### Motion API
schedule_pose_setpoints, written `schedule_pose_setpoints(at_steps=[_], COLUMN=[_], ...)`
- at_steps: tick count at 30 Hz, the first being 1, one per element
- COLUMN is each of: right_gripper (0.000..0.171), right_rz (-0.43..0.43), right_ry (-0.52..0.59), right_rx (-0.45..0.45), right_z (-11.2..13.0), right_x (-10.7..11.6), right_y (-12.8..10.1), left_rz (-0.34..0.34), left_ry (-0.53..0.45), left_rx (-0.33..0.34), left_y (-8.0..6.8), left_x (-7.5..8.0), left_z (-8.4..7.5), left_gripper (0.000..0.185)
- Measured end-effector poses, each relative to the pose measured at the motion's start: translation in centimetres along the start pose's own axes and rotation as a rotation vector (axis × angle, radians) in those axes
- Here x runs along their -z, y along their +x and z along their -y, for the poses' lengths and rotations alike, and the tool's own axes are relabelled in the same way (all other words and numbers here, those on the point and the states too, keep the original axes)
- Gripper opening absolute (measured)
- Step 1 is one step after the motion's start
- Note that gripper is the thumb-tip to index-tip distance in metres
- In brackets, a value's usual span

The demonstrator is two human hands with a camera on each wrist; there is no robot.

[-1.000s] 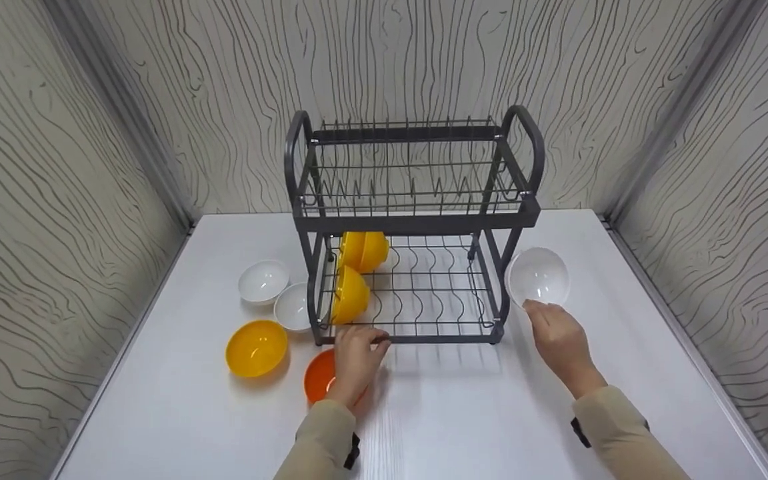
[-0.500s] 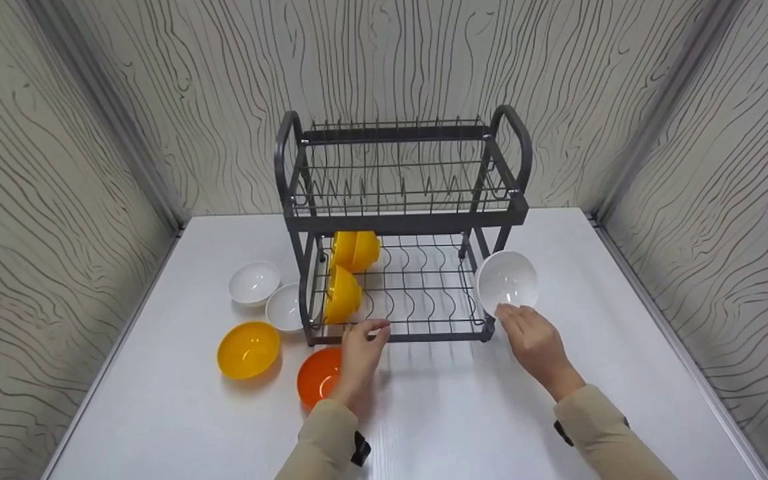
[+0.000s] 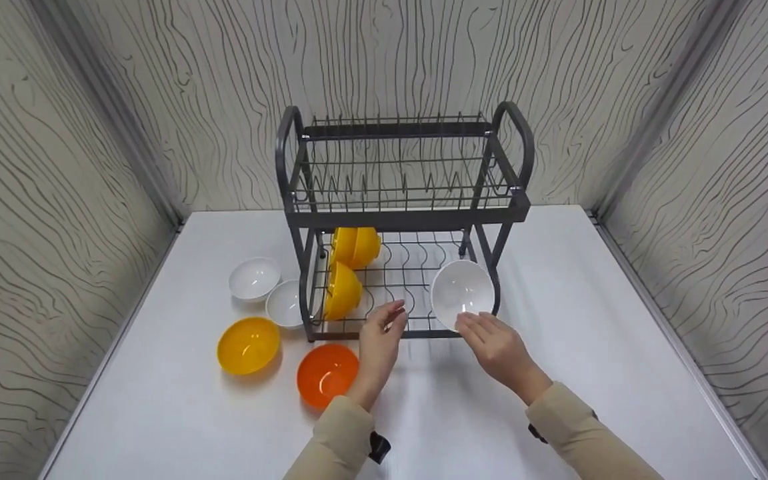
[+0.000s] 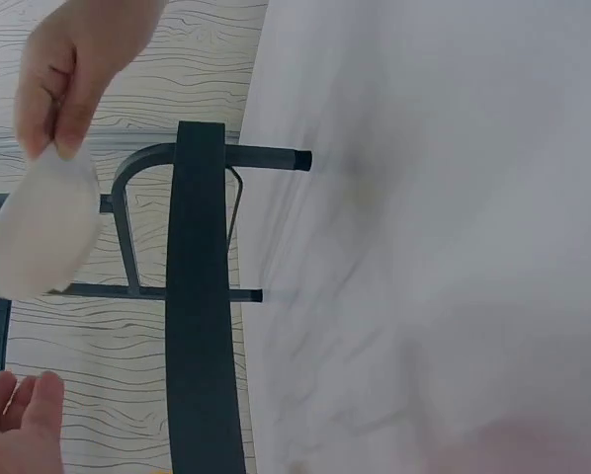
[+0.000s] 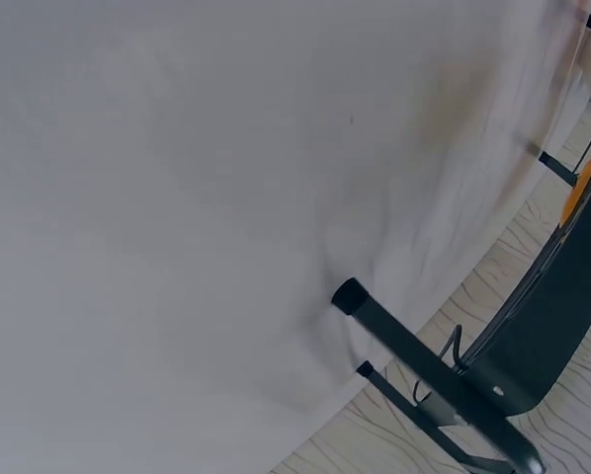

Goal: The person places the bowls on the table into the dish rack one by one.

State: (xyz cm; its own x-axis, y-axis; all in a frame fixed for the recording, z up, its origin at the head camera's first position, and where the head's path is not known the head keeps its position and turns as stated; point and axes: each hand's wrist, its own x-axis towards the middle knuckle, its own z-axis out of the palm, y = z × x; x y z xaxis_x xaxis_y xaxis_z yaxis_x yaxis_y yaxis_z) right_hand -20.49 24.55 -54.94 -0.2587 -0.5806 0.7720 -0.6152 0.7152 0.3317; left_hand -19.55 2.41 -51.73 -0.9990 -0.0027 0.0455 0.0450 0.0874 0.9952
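Note:
My right hand pinches the near rim of a white bowl, which is tilted with its inside toward me. In the head view the bowl overlaps the right front of the lower tier of a dark dish rack. The left wrist view shows the same white bowl hanging from the fingers. My left hand is in front of the rack's lower tier, fingers loosely bent and holding nothing. Several yellow bowls stand on edge at the left of that tier.
Left of the rack lie two white bowls and a yellow bowl. An orange bowl sits close to my left forearm. Above, the rack's upper wire tier has upright prongs. Patterned walls enclose the white table.
My right hand has carried the white bowl leftward from beside the rack to the front of its lower tier. The left hand has shifted slightly right and away from the orange bowl.

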Motion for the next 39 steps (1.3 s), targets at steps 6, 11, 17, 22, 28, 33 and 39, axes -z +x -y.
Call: schedule_pose_setpoints(at_steps=[6, 11, 17, 22, 28, 33, 39], right_gripper=[0.028, 0.032, 0.033, 0.034, 0.032, 0.027, 0.031], right_rz=[0.023, 0.048, 0.089, 0.105, 0.082, 0.045, -0.107], right_ry=[0.010, 0.012, -0.013, -0.020, 0.057, 0.149, 0.401], right_rx=[0.067, 0.111, 0.173, 0.215, 0.228, 0.186, -0.061], right_z=[1.4, 2.0, 2.3, 2.2, 2.2, 2.4, 2.8], right_x=[-0.5, -0.7, -0.6, -0.6, -0.6, -0.7, -0.7], right_y=[0.8, 0.9, 1.0, 1.5, 2.1, 2.2, 2.3], left_rz=[0.011, 0.006, -0.065, -0.122, -0.162, -0.186, -0.213], left_ry=[-0.041, -0.047, -0.076, -0.110, -0.173, -0.201, -0.317], left_rx=[0.004, 0.025, 0.038, 0.073, 0.144, 0.221, 0.303], left_y=[-0.8, -1.2, -1.1, -1.0, -1.0, -1.1, -1.3], left_x=[-0.4, -0.6, -0.4, -0.3, -0.1, 0.0, 0.2], left_z=[-0.4, -0.2, 0.2, 0.5, 1.4, 1.7, 1.7], left_gripper=[0.043, 0.045, 0.036, 0.032, 0.033, 0.035, 0.035])
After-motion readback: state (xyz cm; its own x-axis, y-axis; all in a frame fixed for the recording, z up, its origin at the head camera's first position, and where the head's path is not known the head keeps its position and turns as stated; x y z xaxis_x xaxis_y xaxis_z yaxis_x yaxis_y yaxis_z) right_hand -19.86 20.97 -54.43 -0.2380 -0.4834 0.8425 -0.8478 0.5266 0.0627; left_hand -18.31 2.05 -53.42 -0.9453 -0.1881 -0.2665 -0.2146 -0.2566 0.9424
